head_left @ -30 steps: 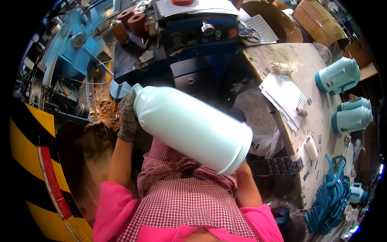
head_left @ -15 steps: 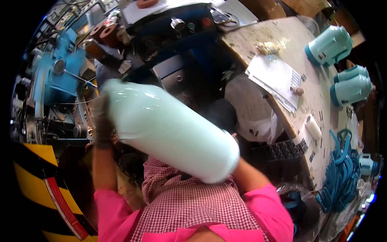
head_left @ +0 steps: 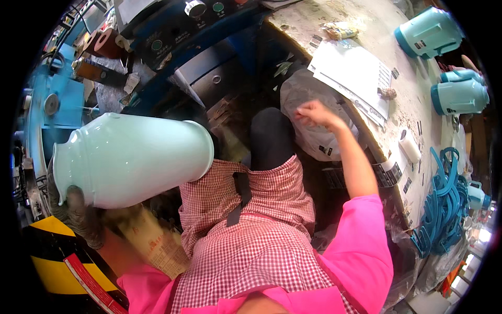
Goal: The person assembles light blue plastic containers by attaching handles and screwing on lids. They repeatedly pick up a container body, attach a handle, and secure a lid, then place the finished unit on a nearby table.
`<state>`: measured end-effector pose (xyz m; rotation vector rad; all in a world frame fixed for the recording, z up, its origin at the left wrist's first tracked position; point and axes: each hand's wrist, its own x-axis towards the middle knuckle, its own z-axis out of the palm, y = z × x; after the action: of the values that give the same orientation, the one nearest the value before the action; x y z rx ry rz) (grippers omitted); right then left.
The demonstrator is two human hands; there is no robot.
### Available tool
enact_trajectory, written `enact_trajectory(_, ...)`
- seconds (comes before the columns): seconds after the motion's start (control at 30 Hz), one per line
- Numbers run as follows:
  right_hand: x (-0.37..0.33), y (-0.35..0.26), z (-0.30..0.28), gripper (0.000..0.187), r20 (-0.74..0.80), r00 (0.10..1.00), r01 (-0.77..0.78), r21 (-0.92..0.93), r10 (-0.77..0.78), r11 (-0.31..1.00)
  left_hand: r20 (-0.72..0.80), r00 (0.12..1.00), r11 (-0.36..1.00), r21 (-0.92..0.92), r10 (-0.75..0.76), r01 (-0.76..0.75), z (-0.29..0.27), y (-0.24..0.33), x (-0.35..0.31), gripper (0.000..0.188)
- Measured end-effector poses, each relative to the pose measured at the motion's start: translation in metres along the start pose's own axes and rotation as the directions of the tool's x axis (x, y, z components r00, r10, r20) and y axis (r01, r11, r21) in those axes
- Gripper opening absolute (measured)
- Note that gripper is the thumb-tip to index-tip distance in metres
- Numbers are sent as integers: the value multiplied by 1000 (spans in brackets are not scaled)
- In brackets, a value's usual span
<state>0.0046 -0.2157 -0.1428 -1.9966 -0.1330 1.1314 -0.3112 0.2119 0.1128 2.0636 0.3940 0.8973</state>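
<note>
A glossy pale-green flask shell (head_left: 141,157) lies on its side at the left, its flared mouth toward the left and its other end by my knee. My left hand (head_left: 76,209), in a dark glove, grips the mouth end, thumb over the rim. My bare right hand (head_left: 314,114) is away from the shell, above a whitish plastic bag (head_left: 308,138) beside the table edge. Its fingers are curled together; whatever they may pinch is too small to make out. Close by on the table are white paper sheets (head_left: 348,73).
A worktable (head_left: 293,26) at the right bears finished pale-green jugs (head_left: 431,34), a white roll (head_left: 410,145) and a heap of blue straps (head_left: 442,204). Machine controls (head_left: 178,31) stand ahead, blue machinery (head_left: 65,97) at the left. A yellow-and-black striped panel (head_left: 57,261) sits at lower left.
The flask shell has swung left and turned more level. My right hand has let go of its lower end and reached out toward the table. The view has shifted slightly.
</note>
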Motion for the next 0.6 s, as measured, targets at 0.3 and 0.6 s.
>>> enact_trajectory(0.3, 68, 180, 11, 24, -658, 744, -339, -521, -115, 783, -115, 987, 991, -48, 115, -121, -3, -3, -6, 60)
enact_trajectory(0.6, -16, 93, 9, 20, -596, 770, 225, -81, -228, 971, 256, 830, 868, -156, 496, -471, 87, 51, 5, 53)
